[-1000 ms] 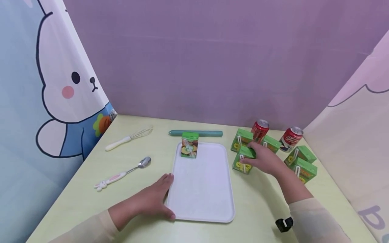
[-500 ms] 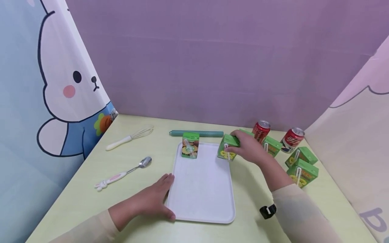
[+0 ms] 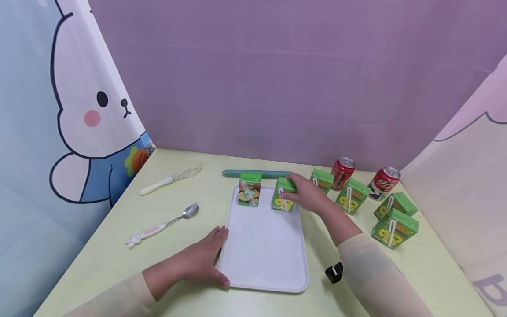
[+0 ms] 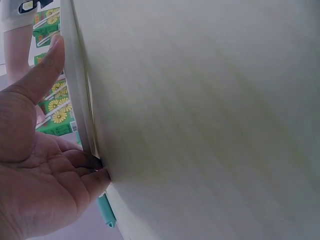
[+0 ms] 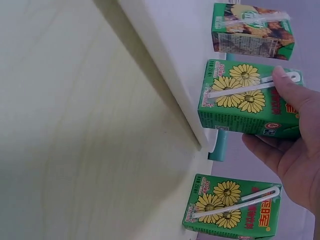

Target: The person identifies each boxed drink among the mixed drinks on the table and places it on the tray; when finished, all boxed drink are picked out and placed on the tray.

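My right hand (image 3: 309,196) grips a green juice carton (image 3: 279,202) upright over the far right corner of the white tray (image 3: 263,246). In the right wrist view, the thumb lies across the front of this carton, by its white straw, and the fingers are behind it. Its base is at the tray; whether it touches is hard to tell. Another juice carton (image 3: 249,196) stands in the tray's far left corner. My left hand (image 3: 198,262) rests against the tray's left edge, thumb at the near corner and fingers extended along the side.
Several more green juice cartons (image 3: 353,196) stand to the right, with two red cans (image 3: 385,181) behind them. A teal rod (image 3: 253,173) lies beyond the tray. On the left lie a whisk (image 3: 170,179) and a rabbit-handled spoon (image 3: 162,225).
My right hand has carried a juice carton leftward from the group on the right to the tray's far right corner. My left hand has stayed at the tray's edge.
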`<state>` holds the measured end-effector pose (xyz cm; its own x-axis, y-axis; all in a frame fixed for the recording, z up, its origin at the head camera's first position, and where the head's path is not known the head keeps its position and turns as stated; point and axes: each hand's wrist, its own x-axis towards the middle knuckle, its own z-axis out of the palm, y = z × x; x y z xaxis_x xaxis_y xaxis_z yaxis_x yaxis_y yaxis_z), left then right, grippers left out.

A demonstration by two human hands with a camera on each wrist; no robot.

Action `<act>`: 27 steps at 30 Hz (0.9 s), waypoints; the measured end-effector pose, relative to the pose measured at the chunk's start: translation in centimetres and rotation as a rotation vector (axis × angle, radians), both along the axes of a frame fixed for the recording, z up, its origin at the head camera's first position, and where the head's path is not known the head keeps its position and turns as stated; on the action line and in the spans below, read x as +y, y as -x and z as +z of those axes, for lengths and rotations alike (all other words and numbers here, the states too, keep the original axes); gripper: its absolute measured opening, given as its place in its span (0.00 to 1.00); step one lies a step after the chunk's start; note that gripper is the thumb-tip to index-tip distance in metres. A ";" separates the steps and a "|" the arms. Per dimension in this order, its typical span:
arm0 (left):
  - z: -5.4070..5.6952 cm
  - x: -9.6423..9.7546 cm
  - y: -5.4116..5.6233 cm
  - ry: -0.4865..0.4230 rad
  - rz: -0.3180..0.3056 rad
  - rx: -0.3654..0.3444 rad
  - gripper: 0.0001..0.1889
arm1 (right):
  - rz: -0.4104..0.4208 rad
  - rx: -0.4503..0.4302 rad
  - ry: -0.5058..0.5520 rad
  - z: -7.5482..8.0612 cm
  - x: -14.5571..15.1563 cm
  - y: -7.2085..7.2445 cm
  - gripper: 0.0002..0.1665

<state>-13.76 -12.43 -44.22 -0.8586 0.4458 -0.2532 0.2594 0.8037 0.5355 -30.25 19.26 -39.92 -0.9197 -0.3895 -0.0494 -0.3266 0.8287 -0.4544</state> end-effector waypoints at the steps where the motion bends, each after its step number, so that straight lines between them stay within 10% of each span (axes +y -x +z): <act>1: 0.1 0.0 0.0 0.000 -0.001 0.003 0.71 | 0.000 0.002 0.001 -0.1 0.0 0.0 0.38; 18: 0.1 0.0 -0.1 -0.002 -0.014 0.000 0.70 | 0.044 0.006 0.033 0.3 0.3 -0.1 0.42; 27: 0.2 0.0 -0.2 0.001 -0.018 0.004 0.70 | -0.046 0.133 0.147 3.9 3.0 0.1 0.45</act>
